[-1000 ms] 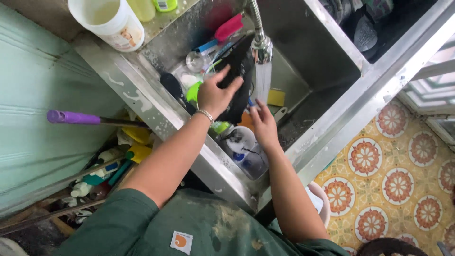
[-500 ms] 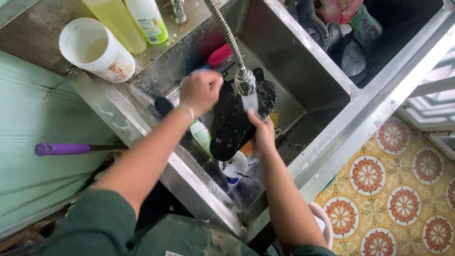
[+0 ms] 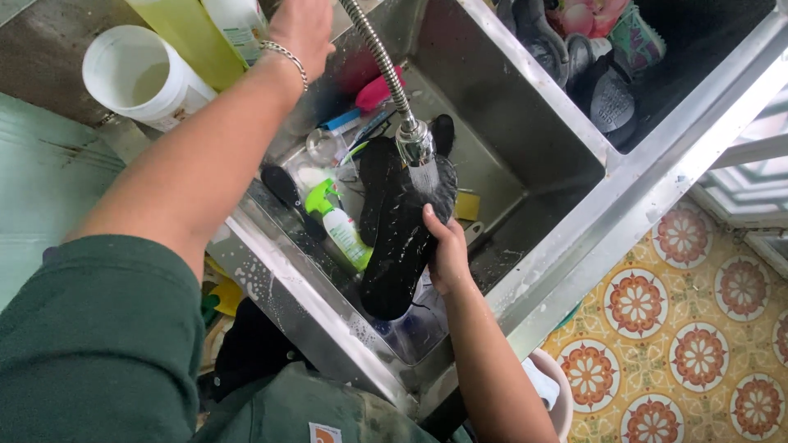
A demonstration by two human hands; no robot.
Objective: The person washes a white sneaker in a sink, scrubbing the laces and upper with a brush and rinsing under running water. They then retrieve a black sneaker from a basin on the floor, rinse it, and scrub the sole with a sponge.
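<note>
My right hand (image 3: 447, 250) grips a black shoe sole (image 3: 402, 238) and holds it under the flexible metal tap head (image 3: 414, 141), where water runs onto it. A second black sole (image 3: 376, 187) lies just left of it in the steel sink (image 3: 509, 123). My left hand (image 3: 302, 29), with a silver bracelet at the wrist, is raised to the back ledge at the base of the tap hose. Its fingers are cut off by the frame's top edge, so what it touches is hidden.
A green-capped spray bottle (image 3: 336, 221), a pink brush (image 3: 377, 92) and a yellow sponge (image 3: 468, 205) lie in the sink. A white cup (image 3: 139, 78) and yellow and white bottles (image 3: 193, 33) stand on the ledge. Shoes (image 3: 603, 82) fill the right basin. Patterned floor tiles (image 3: 698, 328) lie to the right.
My left hand has let go of the sole and risen to the back ledge by the tap. My right hand keeps the sole under the running water.
</note>
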